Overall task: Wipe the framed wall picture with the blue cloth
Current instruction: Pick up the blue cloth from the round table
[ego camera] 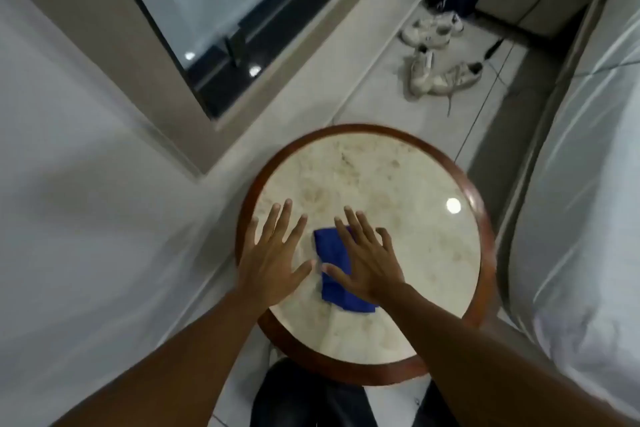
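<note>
We find the cloth, folded and blue, lying on the round table, partly under the right hand. That hand lies flat on it with fingers spread, gripping nothing, which we judge is preparation to gather it. The left hand rests flat just beside it, fingers also spread. The picture stands well apart at upper left. No legible writing anywhere.
</note>
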A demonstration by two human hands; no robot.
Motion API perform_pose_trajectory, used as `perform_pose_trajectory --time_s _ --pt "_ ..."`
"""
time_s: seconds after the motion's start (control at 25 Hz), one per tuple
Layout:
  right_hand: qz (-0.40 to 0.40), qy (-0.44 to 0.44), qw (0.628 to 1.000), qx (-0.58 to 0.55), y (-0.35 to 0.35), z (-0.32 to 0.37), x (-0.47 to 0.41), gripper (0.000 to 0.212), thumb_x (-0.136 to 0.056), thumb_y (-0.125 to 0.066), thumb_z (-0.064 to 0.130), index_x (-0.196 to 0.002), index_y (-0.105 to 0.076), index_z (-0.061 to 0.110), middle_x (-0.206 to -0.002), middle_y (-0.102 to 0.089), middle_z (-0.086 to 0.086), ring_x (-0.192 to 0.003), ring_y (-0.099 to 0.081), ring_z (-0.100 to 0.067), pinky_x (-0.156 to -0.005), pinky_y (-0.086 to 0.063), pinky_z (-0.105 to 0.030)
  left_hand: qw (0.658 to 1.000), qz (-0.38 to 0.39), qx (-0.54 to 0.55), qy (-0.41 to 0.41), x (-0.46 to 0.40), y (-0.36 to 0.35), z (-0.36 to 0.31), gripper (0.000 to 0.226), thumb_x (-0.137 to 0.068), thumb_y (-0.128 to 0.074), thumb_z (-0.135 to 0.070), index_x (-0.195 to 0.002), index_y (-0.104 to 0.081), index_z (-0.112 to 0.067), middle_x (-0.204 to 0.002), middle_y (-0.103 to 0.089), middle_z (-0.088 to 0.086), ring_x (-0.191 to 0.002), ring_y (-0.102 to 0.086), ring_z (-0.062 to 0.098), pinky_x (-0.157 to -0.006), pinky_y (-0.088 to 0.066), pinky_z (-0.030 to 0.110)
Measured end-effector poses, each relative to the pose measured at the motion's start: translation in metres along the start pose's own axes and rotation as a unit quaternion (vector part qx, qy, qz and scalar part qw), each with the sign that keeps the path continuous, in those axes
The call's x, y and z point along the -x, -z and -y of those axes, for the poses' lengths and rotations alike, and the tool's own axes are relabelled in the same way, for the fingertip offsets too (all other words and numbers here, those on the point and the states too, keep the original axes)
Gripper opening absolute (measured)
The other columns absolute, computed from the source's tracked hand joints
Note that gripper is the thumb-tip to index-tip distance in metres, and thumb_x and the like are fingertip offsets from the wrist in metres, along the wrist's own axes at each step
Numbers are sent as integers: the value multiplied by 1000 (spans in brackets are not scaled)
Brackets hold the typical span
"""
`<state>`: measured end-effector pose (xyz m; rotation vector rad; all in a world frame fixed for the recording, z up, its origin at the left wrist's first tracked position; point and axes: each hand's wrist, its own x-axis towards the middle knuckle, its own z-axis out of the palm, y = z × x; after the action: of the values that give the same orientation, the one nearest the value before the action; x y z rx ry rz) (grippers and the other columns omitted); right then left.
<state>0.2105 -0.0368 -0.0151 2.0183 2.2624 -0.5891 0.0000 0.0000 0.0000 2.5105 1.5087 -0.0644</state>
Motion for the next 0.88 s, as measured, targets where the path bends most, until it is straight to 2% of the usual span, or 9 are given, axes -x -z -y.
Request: perform_pose_trajectory --time_s 0.04,0.12,0.2,0.32,0.4,0.52,0.6,0.76,0.88 --pt "20 -5 1000 -5 -28 -2 -9 89 -89 -15 78 -157 -1 23 -165 14 -4 -152 7 -26 -117 -14 -54 1000 28 1 9 -6 -33 -1 80 -95 -46 -61 -161 -21 -22 -171 -6 12 -157 -12 32 -122 -16 57" --pt "6 -18 1000 4 -66 -3 -23 88 -90 -14 76 -158 -4 21 -165 10 -6 -152 3 -27 -117 -14 -52 999 31 4 30 -17 -78 0 74 -99 -38 -57 -161 -19 -22 -171 -6 12 -158 -9 31 -123 -15 55" --pt "-17 -41 999 6 -94 -6 -30 87 -91 -16 73 -158 -7 18 -166 3 -8 -152 -1 -27 -116 -16 -50 999 36 18 32 -24 -108 1 70 -101 -39 -53 -161 -20 -22 -171 -8 13 -158 -9 31 -124 -14 55" --pt "-68 -55 996 3 -115 -9 -28 80 -95 -21 65 -156 -19 14 -165 -10 -11 -152 -9 -28 -115 -19 -45 998 47 38 25 -25 -134 3 71 -101 -36 -54 -162 -14 -24 -172 -4 10 -159 -4 30 -124 -12 55" --pt "-71 -53 996 -10 -113 -9 -32 72 -98 -22 54 -154 -25 10 -164 -16 -13 -151 -11 -29 -115 -21 -45 997 56 32 36 -27 -135 3 74 -100 -37 -57 -162 -11 -25 -172 -2 11 -159 -3 30 -125 -11 55" --pt "-61 -47 997 -24 -102 -4 -32 57 -102 -34 30 -153 -26 4 -163 -17 -14 -151 -7 -28 -116 -25 -47 998 48 25 22 -23 -116 1 75 -98 -31 -59 -162 -11 -25 -172 -4 11 -159 -5 30 -125 -13 54" --pt "-83 -37 995 -50 -83 4 -27 57 -100 -45 20 -151 -29 2 -161 -19 -15 -150 -6 -28 -116 -27 -48 999 30 24 11 -20 -93 0 74 -98 -25 -60 -162 -11 -24 -172 -4 10 -158 -6 28 -124 -13 53" --pt "-172 1 981 -89 3 35 -4 61 -95 -57 19 -149 -34 2 -160 -23 -13 -149 -16 -30 -116 -24 -43 999 -29 18 7 -4 -6 -9 72 -102 -27 -59 -160 -2 -26 -171 -1 6 -158 -6 25 -125 -9 49" --pt "-243 48 963 -110 99 66 11 62 -96 -56 19 -151 -31 5 -161 -19 -8 -151 -12 -24 -118 -23 -41 989 -144 31 -10 14 99 -18 68 -103 -28 -54 -161 -12 -23 -170 -16 8 -156 -17 27 -123 -27 52"
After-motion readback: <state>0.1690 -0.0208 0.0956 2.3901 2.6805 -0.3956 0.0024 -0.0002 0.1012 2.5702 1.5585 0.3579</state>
